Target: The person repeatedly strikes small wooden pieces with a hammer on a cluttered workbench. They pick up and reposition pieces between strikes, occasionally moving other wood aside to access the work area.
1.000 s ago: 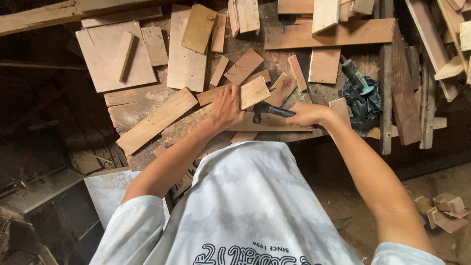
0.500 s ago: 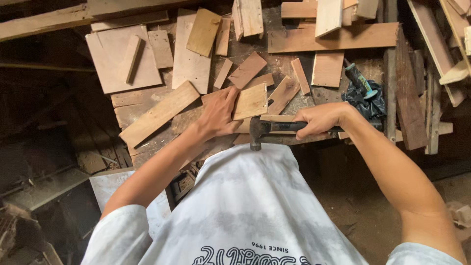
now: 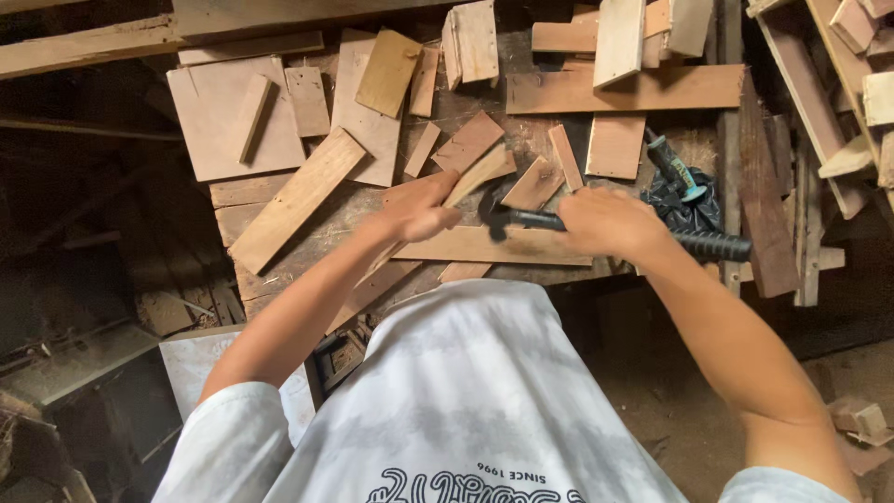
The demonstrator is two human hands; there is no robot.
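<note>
A square plywood panel (image 3: 223, 116) is laid at the bench's far left, with a narrow strip (image 3: 251, 116) placed on it. A long plank (image 3: 298, 198) is set diagonally beside it. A black bag (image 3: 684, 203) and a teal-handled tool (image 3: 675, 168) are seen at right.

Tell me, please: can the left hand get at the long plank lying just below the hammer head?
Probably yes: the left hand, though holding a small wood piece, is right beside the long plank, with nothing between them.
</note>
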